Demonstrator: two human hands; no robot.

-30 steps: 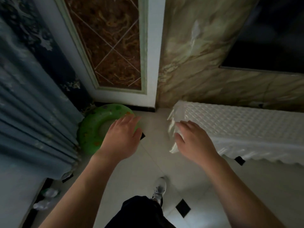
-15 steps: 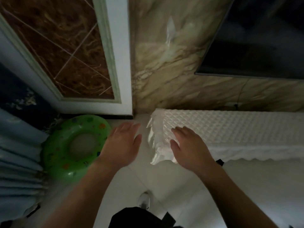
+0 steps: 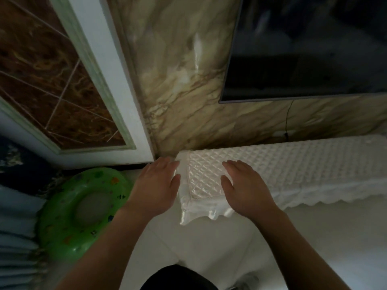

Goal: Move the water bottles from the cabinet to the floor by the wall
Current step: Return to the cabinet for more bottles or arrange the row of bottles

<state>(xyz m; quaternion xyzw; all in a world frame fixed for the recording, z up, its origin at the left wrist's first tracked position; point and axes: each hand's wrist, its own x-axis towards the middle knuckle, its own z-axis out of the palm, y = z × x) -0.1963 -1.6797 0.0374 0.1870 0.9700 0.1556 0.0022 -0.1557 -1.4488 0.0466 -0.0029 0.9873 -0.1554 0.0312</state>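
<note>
Satin cover (image 3: 293, 164), white and quilted, drapes what I take for the cabinet along the right middle of the frame. The left hand (image 3: 157, 185) hovers just off its left end and the right hand (image 3: 245, 189) over its top by the front corner. Each grip is wide, fingers straight, holding nothing. No water bottles show anywhere, neither on the cover nor on the pale floor (image 3: 209, 248) by the marble wall (image 3: 178, 91). I can't tell how many are moved; the cabinet looks not yet opened, so fetching seems ahead.
</note>
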